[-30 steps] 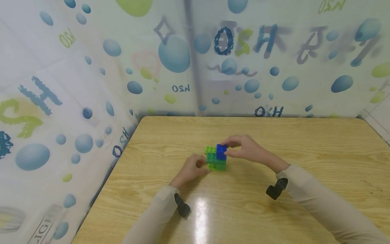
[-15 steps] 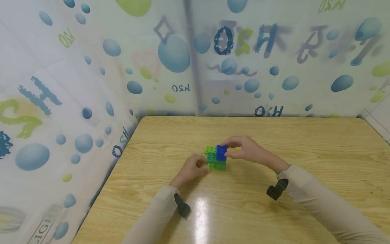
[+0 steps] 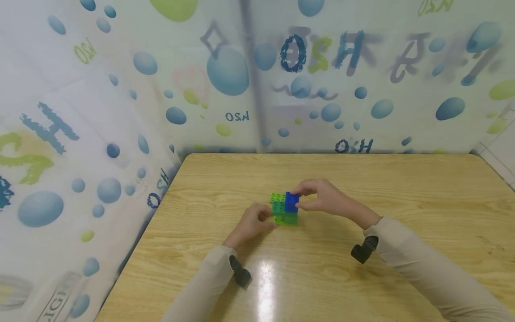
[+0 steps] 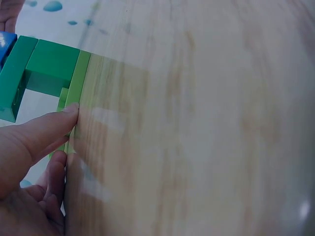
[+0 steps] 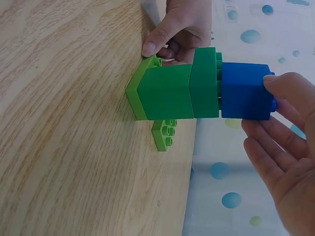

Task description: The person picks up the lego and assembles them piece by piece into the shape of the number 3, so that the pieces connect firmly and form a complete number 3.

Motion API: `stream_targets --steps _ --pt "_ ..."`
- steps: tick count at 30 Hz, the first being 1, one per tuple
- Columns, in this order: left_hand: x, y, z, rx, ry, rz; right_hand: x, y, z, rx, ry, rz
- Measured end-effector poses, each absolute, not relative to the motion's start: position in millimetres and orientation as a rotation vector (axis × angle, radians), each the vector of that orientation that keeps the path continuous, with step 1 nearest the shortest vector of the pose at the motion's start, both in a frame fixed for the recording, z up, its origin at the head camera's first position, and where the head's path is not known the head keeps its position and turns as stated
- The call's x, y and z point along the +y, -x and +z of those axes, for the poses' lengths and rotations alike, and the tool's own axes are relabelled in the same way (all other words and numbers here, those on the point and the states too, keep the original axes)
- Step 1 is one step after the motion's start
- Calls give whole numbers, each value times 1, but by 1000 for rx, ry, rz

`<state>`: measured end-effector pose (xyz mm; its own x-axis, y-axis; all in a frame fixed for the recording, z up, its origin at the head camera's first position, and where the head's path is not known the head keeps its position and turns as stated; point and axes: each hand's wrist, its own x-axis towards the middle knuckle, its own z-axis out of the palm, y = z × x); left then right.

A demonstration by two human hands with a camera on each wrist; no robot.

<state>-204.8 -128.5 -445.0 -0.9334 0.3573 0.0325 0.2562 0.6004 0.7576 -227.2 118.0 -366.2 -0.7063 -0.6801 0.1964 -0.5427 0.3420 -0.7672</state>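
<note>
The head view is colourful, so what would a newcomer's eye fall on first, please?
Probably the vivid blue block atop the green stack on the table, pinched by the right hand. The left hand holds the stack's light green base. Behind, blue spots dot the wall.

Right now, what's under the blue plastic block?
Below it: a long green plastic brick, a shorter green plastic block, then a thin lime-green plastic plate on the wood-grain table. The underside of the blue plastic block is covered; its fit is unclear.
</note>
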Motion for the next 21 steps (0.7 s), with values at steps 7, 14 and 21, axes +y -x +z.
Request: stream_targets --steps 7,14,21 --pt "-128 204 -445 2691 -512 1254 116 227 -364 2455 1163 -1260" --pt "-128 204 -445 2689 -536 1271 116 228 -367 2475 1184 -1239" --pt "-128 204 -443 2683 -527 1284 116 227 -369 2476 1190 -1241"
